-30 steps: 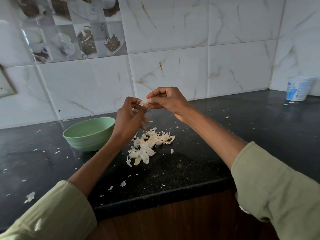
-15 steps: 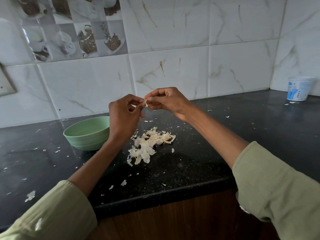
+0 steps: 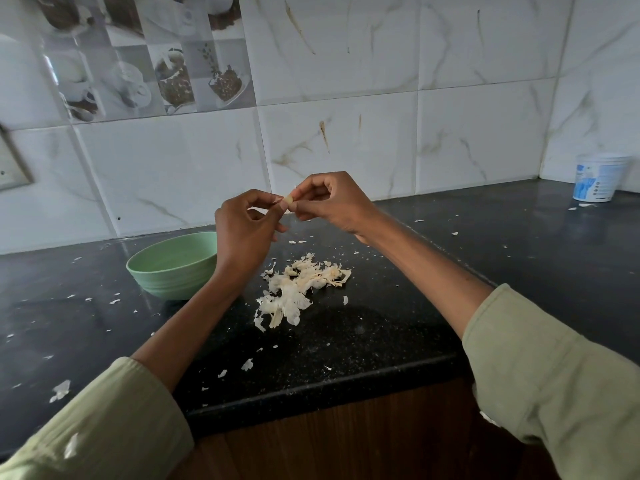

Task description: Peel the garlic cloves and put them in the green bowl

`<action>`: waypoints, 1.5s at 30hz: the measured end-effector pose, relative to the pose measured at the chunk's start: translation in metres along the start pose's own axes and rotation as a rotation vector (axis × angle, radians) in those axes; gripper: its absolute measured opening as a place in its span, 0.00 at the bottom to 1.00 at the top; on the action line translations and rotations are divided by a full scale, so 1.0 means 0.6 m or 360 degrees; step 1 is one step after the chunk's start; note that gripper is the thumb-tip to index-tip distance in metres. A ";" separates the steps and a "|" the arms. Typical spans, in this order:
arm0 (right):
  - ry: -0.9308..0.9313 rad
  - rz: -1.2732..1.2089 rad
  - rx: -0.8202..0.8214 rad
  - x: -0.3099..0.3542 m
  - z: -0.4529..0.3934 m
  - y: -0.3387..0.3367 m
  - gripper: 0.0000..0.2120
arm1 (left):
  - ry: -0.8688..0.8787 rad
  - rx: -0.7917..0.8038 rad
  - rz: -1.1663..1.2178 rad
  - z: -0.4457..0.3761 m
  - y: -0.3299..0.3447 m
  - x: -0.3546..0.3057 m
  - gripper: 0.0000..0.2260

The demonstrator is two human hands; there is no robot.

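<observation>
I hold both hands up over the black granite countertop [image 3: 381, 327], fingertips meeting around one small garlic clove [image 3: 288, 201]. My right hand [image 3: 334, 202] pinches the clove between thumb and curled fingers, and my left hand [image 3: 244, 230], at nine o'clock from the clove, pinches at its near end with thumb and forefinger, the other fingers curled under. The clove shows as a pale nub between the two sets of fingertips; whether any skin clings to it I cannot tell. The green bowl [image 3: 173, 271] stands on the countertop at about seven o'clock from my left hand, partly behind my left wrist, and what lies inside it is not visible from here. A heap of papery garlic skins [image 3: 298, 289] lies on the countertop at six o'clock from my hands, just beside the bowl at its three o'clock. Small white flakes are scattered over the dark stone around the heap and toward the front edge. At two o'clock from the heap, far off in the corner where the tiled walls meet, stands a white plastic tub [image 3: 597, 178] with blue print. Both my forearms are bare below pale green sleeves [image 3: 554, 375] pushed up toward the elbows. Marbled white wall tiles [image 3: 346, 150] run behind the countertop.
</observation>
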State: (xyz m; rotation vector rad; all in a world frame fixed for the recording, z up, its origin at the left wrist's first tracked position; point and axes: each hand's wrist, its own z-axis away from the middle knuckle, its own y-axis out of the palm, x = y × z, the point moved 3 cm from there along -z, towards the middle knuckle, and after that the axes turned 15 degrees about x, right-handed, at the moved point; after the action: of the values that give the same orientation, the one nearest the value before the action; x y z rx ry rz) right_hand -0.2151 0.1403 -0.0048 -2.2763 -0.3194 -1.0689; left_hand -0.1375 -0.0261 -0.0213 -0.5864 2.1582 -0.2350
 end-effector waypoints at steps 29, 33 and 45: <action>-0.0161 0.0363 0.0047 0.016 0.005 0.005 0.06 | -0.0065 0.0037 0.0025 0.000 0.005 0.005 0.05; -0.0088 0.0111 0.0044 0.011 0.002 0.003 0.08 | -0.0058 0.0044 0.0027 -0.002 0.006 0.003 0.06; 0.0067 -0.0300 0.0116 0.000 0.000 -0.001 0.11 | -0.0050 0.0144 0.0187 -0.009 0.013 0.005 0.06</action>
State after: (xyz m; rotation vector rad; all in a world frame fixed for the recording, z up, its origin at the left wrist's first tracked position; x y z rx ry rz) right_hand -0.2153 0.1409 -0.0045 -2.1892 -0.5557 -1.1771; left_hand -0.1458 -0.0211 -0.0233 -0.4073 2.1310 -0.2562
